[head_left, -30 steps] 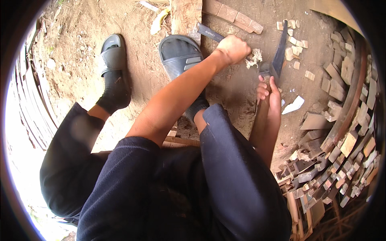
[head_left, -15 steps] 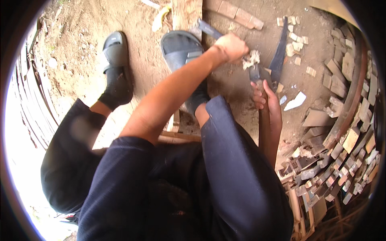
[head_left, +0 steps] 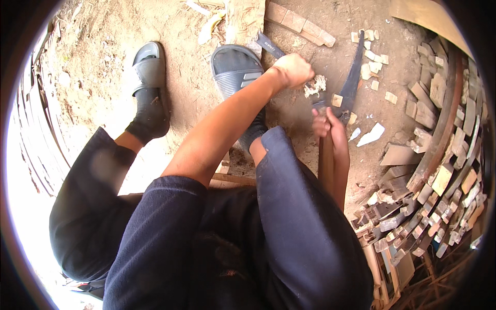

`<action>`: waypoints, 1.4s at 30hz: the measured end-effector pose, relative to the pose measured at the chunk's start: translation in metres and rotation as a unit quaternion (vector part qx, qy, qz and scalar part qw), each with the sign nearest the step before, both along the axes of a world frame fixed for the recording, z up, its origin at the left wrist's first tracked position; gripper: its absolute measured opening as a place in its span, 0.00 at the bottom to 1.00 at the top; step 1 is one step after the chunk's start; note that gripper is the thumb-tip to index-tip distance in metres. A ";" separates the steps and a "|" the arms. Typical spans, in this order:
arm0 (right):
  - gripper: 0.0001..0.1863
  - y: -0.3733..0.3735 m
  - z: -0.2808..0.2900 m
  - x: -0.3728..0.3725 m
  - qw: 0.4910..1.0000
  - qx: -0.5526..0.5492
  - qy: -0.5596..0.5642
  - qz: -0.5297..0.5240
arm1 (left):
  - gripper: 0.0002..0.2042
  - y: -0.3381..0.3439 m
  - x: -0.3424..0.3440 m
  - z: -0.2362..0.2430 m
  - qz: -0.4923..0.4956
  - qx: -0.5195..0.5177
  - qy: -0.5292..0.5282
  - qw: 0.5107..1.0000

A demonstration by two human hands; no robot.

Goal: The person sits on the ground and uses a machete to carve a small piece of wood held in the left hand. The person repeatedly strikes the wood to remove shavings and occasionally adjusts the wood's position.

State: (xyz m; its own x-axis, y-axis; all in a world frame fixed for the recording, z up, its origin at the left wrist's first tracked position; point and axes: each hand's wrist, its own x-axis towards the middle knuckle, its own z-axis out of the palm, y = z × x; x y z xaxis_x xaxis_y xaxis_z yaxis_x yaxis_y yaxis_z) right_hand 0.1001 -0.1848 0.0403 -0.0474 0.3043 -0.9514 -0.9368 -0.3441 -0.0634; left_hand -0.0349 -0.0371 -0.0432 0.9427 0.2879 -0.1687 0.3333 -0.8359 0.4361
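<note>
My left hand (head_left: 293, 70) is closed around a chisel (head_left: 270, 46). Its dark metal blade points up-left to the edge of a wooden board (head_left: 245, 23), and its pale, frayed butt end (head_left: 315, 86) sticks out on the other side of the fist. In my right hand (head_left: 333, 126) is a hammer (head_left: 325, 163), gripped high on its wooden handle. The dark hammer head, partly blurred, is just below the chisel's frayed end, with a small gap between them. My fingers hide the middle of the chisel.
A handsaw blade (head_left: 353, 70) lies on the dirt right of the hammer, among several small wood blocks (head_left: 391, 97). A white scrap (head_left: 372, 134) lies nearby. Stacked wood pieces (head_left: 439, 178) fill the right side. My sandalled foot (head_left: 237, 72) is beside the board; another wood strip (head_left: 301, 23) lies beyond.
My right hand and the hammer have shifted a little to the left. The left hand keeps its hold on the chisel, and the whole view has shifted slightly.
</note>
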 end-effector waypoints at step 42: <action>0.21 -0.034 0.033 -0.026 0.998 -0.042 -0.038 -0.029 | 0.04 0.008 -0.003 0.024 0.097 -0.046 -0.236 0.966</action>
